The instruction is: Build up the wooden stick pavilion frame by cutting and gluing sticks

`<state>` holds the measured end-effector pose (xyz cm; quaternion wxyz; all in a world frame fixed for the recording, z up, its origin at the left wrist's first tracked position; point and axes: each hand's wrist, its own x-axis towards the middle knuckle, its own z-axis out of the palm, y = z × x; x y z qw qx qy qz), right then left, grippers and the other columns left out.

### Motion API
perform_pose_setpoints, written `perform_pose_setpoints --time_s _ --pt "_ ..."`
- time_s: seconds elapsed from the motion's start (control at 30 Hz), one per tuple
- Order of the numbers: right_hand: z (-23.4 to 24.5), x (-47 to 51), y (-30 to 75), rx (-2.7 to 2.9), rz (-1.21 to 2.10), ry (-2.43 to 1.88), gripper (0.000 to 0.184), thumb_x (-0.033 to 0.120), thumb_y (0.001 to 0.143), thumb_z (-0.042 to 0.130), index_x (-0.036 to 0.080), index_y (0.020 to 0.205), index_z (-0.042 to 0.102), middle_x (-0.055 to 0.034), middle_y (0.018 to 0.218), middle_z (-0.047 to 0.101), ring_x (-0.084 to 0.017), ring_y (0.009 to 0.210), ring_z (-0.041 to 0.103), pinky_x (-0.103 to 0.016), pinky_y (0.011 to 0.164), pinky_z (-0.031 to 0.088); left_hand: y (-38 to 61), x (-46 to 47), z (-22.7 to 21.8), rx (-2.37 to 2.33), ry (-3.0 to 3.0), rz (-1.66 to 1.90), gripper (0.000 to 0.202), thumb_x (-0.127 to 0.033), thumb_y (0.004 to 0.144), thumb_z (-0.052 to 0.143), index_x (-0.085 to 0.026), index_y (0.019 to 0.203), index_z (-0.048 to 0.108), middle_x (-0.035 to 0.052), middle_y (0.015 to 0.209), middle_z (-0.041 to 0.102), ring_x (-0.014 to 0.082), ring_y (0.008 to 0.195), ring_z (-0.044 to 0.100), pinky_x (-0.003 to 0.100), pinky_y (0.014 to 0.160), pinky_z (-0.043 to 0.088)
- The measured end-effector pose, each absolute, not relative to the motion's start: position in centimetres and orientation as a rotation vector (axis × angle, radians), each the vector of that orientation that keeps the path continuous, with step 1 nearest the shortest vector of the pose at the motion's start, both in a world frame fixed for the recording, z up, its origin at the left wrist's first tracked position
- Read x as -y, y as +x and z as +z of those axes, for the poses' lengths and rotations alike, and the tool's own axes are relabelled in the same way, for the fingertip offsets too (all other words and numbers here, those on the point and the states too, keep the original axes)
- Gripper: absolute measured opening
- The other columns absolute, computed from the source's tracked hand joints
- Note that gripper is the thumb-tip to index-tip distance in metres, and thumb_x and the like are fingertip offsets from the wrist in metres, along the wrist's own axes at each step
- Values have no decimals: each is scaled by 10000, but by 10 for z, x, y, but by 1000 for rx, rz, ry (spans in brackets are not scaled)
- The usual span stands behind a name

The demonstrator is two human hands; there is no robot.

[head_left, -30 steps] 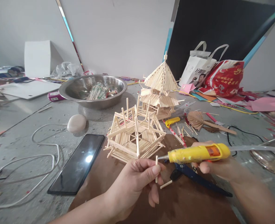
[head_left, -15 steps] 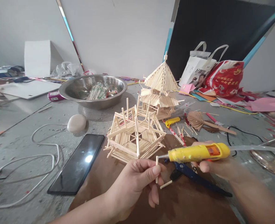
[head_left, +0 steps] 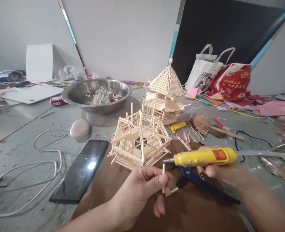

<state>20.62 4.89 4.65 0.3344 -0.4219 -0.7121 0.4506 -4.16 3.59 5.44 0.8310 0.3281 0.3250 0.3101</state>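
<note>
My left hand (head_left: pixel 147 190) pinches a short wooden stick (head_left: pixel 164 169) upright between thumb and fingers. In my right hand (head_left: pixel 219 170) is a yellow hot glue gun (head_left: pixel 202 157), its metal nozzle just above the stick's top end and a clear glue stick (head_left: pixel 258 154) protruding from its back. Beyond my left hand sits a six-sided frame of wooden sticks (head_left: pixel 123 146) with several posts standing up. Under the glue gun lie dark blue cutters (head_left: pixel 205 187) on a brown sheet (head_left: pixel 103 206). A loose short stick (head_left: pixel 174 190) lies beside my left fingertips.
Behind the frame stands a stick-built pagoda (head_left: pixel 166 83). A steel basin (head_left: pixel 72 102) holds plastic packets. To the left are a phone (head_left: pixel 81 174), a white rounded device (head_left: pixel 80 129) and its cable. A yellow-handled knife (head_left: pixel 178 126), paper scraps and bags (head_left: pixel 231 82) lie right.
The glue gun's nozzle has lifted slightly away from the stick's top, where it was touching or nearly touching. My left hand has lowered a little with the stick.
</note>
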Motion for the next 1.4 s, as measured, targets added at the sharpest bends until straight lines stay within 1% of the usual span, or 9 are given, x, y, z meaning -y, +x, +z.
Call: perform_pose_setpoints --time_s 0.13,0.27,0.33,0.4,0.5,0.6,0.83,1.03,1.4 --pt "50 -48 204 1763 1235 -1037 359 552 629 593 196 665 565 19 576 497 -103 487 440 -215 428 333 -42 -35 55 -653 673 705 201 -280 670 668 -129 781 594 28 607 646 75 344 539 128 314 401" --pt "58 -46 199 1734 1224 -1001 323 528 623 614 211 674 575 26 599 497 -95 480 444 -209 421 327 -42 -33 58 -646 672 777 209 -268 643 690 -146 684 526 36 621 659 93 354 555 129 313 396" --pt "61 -44 198 1750 1202 -1003 337 539 606 620 212 673 576 27 596 500 -99 487 446 -213 427 320 -42 -32 60 -683 655 805 242 -274 615 711 -142 641 509 24 621 649 78 350 542 128 319 395" --pt "64 -42 198 1793 1169 -997 371 569 587 612 207 655 570 27 586 499 -101 494 435 -217 432 304 -43 -31 61 -730 625 838 264 -275 582 734 -142 614 508 -13 570 612 41 315 483 108 299 352" --pt "65 -40 199 1864 1152 -990 408 603 567 596 207 654 552 43 549 480 -89 464 384 -218 419 261 -44 -31 62 -771 593 880 272 -276 555 750 -155 597 510 -73 422 492 10 265 366 88 259 246" --pt "64 -40 199 1921 1133 -993 426 618 561 584 204 644 532 52 522 465 -85 451 361 -218 413 232 -44 -31 63 -789 581 894 284 -292 543 755 -161 587 507 -79 372 444 17 266 350 91 260 217" --pt "55 -41 201 1991 1121 -1025 499 673 508 567 192 640 531 70 478 410 -70 422 303 -225 422 201 -45 -32 66 -805 569 894 278 -292 549 748 -159 592 508 -62 420 503 16 257 360 98 255 225" --pt "55 -40 201 1965 1152 -1047 492 663 505 580 193 637 524 70 491 403 -73 437 295 -229 432 193 -46 -32 63 -817 568 889 288 -310 549 746 -157 591 505 -54 447 534 17 261 373 101 255 220" --pt "56 -40 199 1952 1189 -1024 457 626 507 615 194 629 528 70 491 419 -77 439 300 -228 425 196 -44 -31 65 -801 585 881 285 -312 562 737 -150 585 504 -55 435 532 14 261 364 104 263 221"
